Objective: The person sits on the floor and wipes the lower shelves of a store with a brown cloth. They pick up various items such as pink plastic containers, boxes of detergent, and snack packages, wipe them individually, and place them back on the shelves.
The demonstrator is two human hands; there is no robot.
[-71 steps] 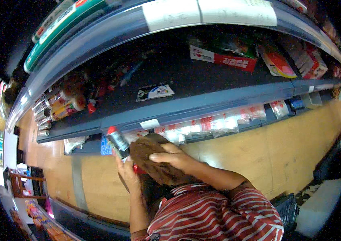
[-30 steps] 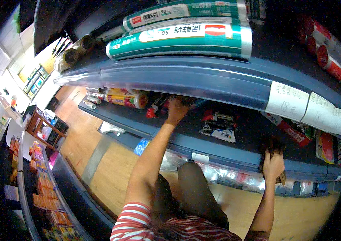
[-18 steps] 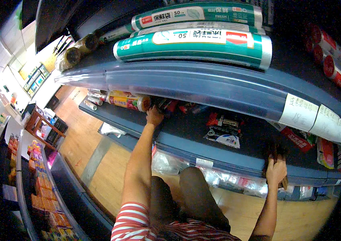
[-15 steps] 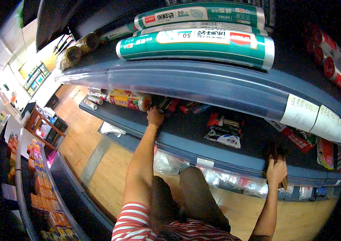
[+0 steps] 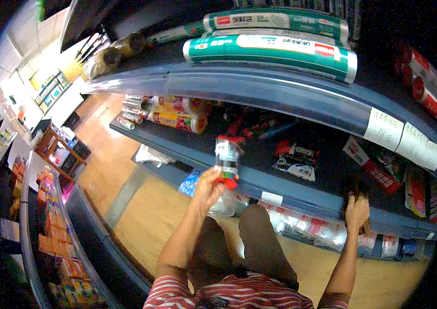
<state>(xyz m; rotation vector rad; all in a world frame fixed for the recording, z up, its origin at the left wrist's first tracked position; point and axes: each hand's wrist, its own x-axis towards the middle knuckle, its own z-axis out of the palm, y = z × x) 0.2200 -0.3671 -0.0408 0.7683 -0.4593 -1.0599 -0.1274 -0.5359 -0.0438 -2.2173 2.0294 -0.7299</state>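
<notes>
In front of the middle shelf, my left hand (image 5: pixel 209 188) pinches the lower end of a small upright packet (image 5: pixel 227 158), white and black with red ends. To the right, my right hand (image 5: pixel 357 212) is closed at the shelf's front edge around a dark brown object (image 5: pixel 366 225), whose kind is too dim to tell. Between the hands, a small white-and-dark packet (image 5: pixel 296 169) lies flat on the dark shelf (image 5: pixel 259 167). Behind it is a red-and-black packet (image 5: pixel 303 150). A red-and-white box (image 5: pixel 372 164) leans at an angle beyond my right hand.
Overhead, a shelf with a clear front strip (image 5: pixel 259 85) carries green-and-white rolls (image 5: pixel 270 54). Yellow-and-red rolls (image 5: pixel 177 119) lie at the middle shelf's left. Below hang plastic-wrapped goods (image 5: pixel 311 229). Another stocked shelf (image 5: pixel 56 226) runs along the left, across a wooden floor (image 5: pixel 120 170).
My left hand has come back from beside the yellow rolls and now holds the small packet out in front of the shelf. My right hand stays at the shelf edge. The view has shifted slightly.
</notes>
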